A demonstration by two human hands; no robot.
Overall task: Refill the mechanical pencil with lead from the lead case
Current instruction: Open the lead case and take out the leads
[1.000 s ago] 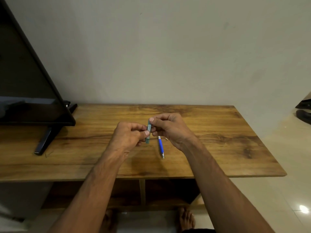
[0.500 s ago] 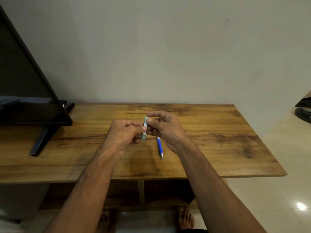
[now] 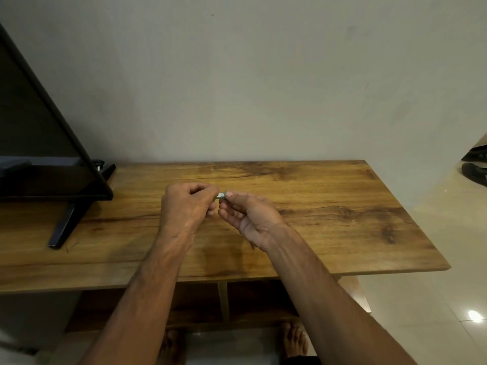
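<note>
**Both hands on lead case, pencil mostly hidden**

Nearest to me: bare feet (image 3: pixel 295 338) on the pale tiled floor (image 3: pixel 434 299), toes just under the counter's front edge. Behind them is an open shelf (image 3: pixel 224 299) below the top, with an upright divider in the middle.

Both forearms reach up over the wooden counter (image 3: pixel 342 219). By the right wrist I get only a tiny tip of the mechanical pencil (image 3: pixel 255 247), low against the counter. The rest is hidden under the wrist and palm, so I can't tell how it lies.

Mid-counter, the left hand (image 3: pixel 185 206) is knuckles-up with its fingers curled in, pinching the left end of the lead case (image 3: pixel 220 195). The right hand (image 3: pixel 253 219) is turned palm-up. Its thumb and forefinger pinch the case's right end, and the other fingers are loosely bent. The case is small and pale grey-green, roughly level, and held between the two hands above the counter, not touching the wood. I can't tell whether it is open or closed.

Far left: a dark television (image 3: pixel 39 154) stands on the counter, its black stand leg (image 3: pixel 64 225) angled toward the front. At far right, dark objects (image 3: pixel 474 172) sit on the floor, too cropped to identify. A plain grey wall (image 3: pixel 263 88) runs behind the counter.
</note>
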